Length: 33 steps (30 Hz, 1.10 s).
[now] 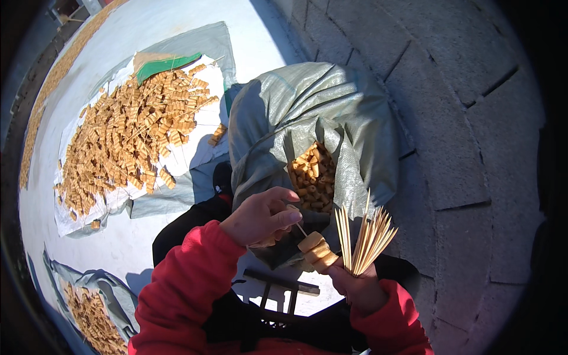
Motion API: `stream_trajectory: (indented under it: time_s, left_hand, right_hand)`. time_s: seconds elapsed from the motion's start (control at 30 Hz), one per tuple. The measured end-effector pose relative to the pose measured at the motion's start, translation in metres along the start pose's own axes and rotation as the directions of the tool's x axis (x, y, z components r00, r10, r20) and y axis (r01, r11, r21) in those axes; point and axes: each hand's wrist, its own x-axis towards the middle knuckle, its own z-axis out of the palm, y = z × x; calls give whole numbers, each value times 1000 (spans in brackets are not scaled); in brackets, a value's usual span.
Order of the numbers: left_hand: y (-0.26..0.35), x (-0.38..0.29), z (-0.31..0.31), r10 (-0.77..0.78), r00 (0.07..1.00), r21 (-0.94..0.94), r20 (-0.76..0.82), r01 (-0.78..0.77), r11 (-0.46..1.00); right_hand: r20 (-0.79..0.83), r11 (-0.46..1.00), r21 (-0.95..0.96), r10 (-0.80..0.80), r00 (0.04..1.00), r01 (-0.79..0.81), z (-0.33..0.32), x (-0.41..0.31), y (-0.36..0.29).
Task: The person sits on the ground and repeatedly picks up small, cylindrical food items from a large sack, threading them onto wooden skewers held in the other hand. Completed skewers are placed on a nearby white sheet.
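Observation:
My right hand point(355, 282) grips a fanned bundle of thin pointed wooden sticks point(366, 239). From the same hand a stick reaches toward the left, threaded with several tan, tube-like pieces point(317, 251) pressed together. My left hand point(268, 217) is at the other end of that stick, a tan piece between its thumb and fingers, with more tan pieces partly visible under the palm. Just beyond both hands, a large woven plastic sack point(364, 155) gapes, showing many loose tan pieces point(313, 177) inside.
Left, a big pile of threaded sticks point(133, 133) lies on white and grey sheeting point(204, 40). Another pile of tan pieces point(93, 319) is at lower left. A dark stool or frame point(282, 284) stands between my legs. A block wall or paving point(457, 155) borders the right.

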Motion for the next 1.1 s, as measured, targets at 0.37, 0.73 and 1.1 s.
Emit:
stream_trajectory:
  time_s: [0.37, 0.73, 1.1]
  left_hand:
    - [-13, -5, -2, -170, 985, -382, -25, 148, 912]
    - [-18, -3, 26, -149, 989, -297, 5, 144, 944]
    - [-23, 7, 2, 7, 990, -320, -141, -53, 946]
  right_hand:
    - [18, 998, 65, -2, 1000, 1, -1, 2, -7]
    - [-41, 999, -4, -39, 998, 39, -2, 7, 0]
    - [152, 996, 87, -17, 988, 4, -5, -1, 3]
